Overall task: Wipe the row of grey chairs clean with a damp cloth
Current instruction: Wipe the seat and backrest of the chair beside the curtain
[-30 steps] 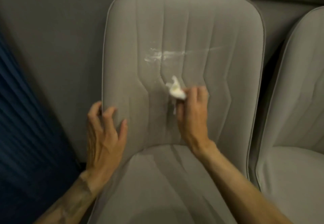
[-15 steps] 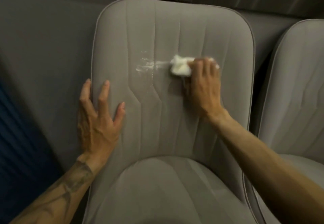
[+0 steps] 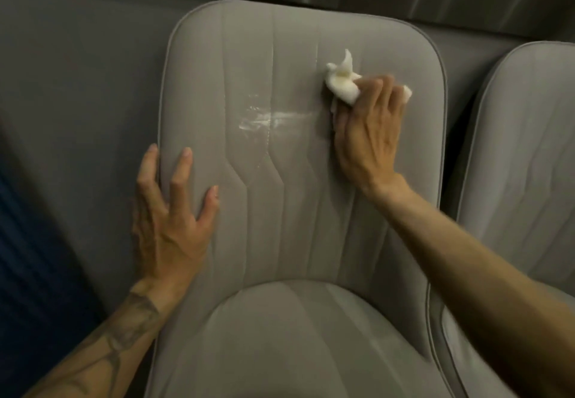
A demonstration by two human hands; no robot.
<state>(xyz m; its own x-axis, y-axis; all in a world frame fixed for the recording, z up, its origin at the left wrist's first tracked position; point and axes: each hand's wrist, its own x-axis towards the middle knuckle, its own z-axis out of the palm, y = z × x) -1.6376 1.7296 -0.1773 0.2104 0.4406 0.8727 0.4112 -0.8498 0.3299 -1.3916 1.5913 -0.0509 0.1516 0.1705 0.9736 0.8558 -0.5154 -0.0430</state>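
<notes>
A grey padded chair (image 3: pixel 295 198) fills the middle of the view, backrest upright and seat cushion at the bottom. My right hand (image 3: pixel 367 130) presses a crumpled white cloth (image 3: pixel 342 81) against the upper right part of the backrest. A shiny wet streak (image 3: pixel 267 117) runs across the backrest just left of that hand. My left hand (image 3: pixel 169 214) lies flat with fingers spread on the backrest's left edge, holding nothing.
A second grey chair (image 3: pixel 529 161) stands close on the right. Behind the chairs runs a grey wall (image 3: pixel 77 71) with a dark ledge above. A dark blue surface (image 3: pixel 34 288) sits at the lower left.
My right hand has carried the cloth from the lower middle of the backrest up and to the right. The left hand has slid a little higher and flattened.
</notes>
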